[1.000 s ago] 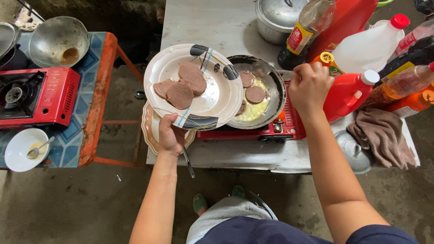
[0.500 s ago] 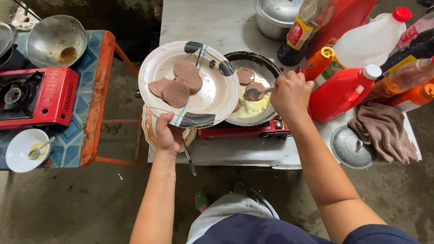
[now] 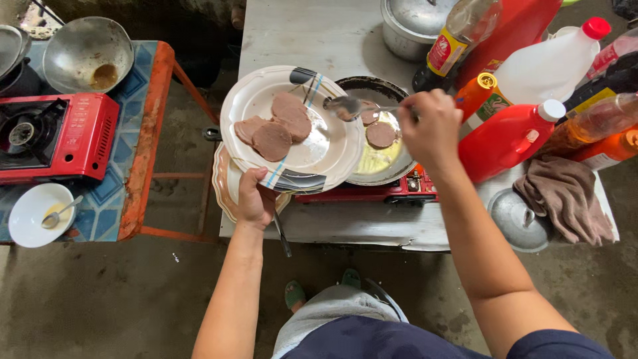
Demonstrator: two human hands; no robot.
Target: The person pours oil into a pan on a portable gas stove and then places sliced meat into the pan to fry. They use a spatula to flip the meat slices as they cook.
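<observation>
My left hand [image 3: 252, 199] grips the near rim of a white plate [image 3: 325, 156] carrying three round pinkish meat slices [image 3: 272, 126], held beside and partly over a dark frying pan [image 3: 392, 166]. My right hand [image 3: 432, 129] holds a metal spoon [image 3: 349, 106] by its handle, the bowl hovering between plate and pan. In the pan lie two more meat slices [image 3: 380, 135] in yellowish oil. The pan sits on a red portable stove [image 3: 372, 189] on the grey table [image 3: 319, 33].
Red and white bottles [image 3: 512, 133], a lidded metal pot [image 3: 412, 23], a brown cloth [image 3: 565, 196] and a pot lid [image 3: 518, 219] crowd the table's right. To the left stand a second red stove [image 3: 56, 136], a metal wok [image 3: 86, 53] and a white bowl with a spoon [image 3: 36, 213].
My right hand moved left from the bottles to the pan, took up the spoon and lifted it toward the plate. The plate stays held beside the pan.
</observation>
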